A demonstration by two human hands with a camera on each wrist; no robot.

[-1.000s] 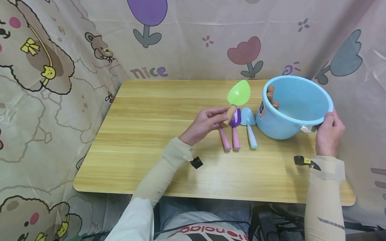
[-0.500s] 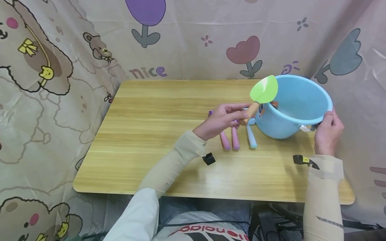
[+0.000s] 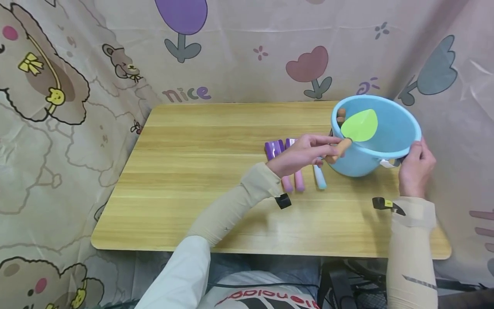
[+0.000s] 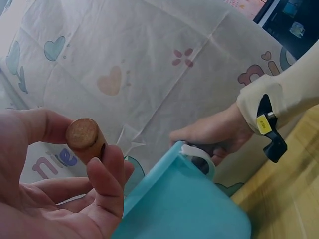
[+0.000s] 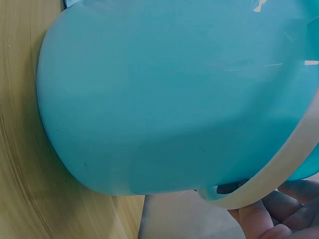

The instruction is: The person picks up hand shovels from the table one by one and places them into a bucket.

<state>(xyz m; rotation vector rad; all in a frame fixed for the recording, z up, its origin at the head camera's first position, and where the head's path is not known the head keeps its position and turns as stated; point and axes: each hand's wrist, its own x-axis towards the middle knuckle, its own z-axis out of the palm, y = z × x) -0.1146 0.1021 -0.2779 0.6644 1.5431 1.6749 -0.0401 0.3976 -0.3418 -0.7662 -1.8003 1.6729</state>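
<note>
My left hand point(image 3: 305, 153) pinches the wooden handle of a toy shovel point(image 3: 360, 125) between thumb and fingers. Its green blade hangs over the near left rim of a light blue bucket point(image 3: 351, 165). From the left wrist view, the round end of the wooden handle point(image 4: 82, 134) faces the camera. My right hand point(image 3: 417, 169) grips the bucket's right edge beside the white carrying handle point(image 5: 279, 174). Brown handle ends point(image 3: 341, 115) show inside the bucket at its left; the rest of those things is hidden.
Left of the bucket on the wooden table point(image 3: 193, 184) lie two purple tools with pink handles point(image 3: 299, 181) and a tool with a light blue handle point(image 3: 319, 177), partly covered by my left hand. A printed curtain point(image 3: 239, 51) hangs behind the table.
My left hand has carried the green shovel rightward from above the tools to over the bucket's rim. The right hand has stayed at the bucket's edge.
</note>
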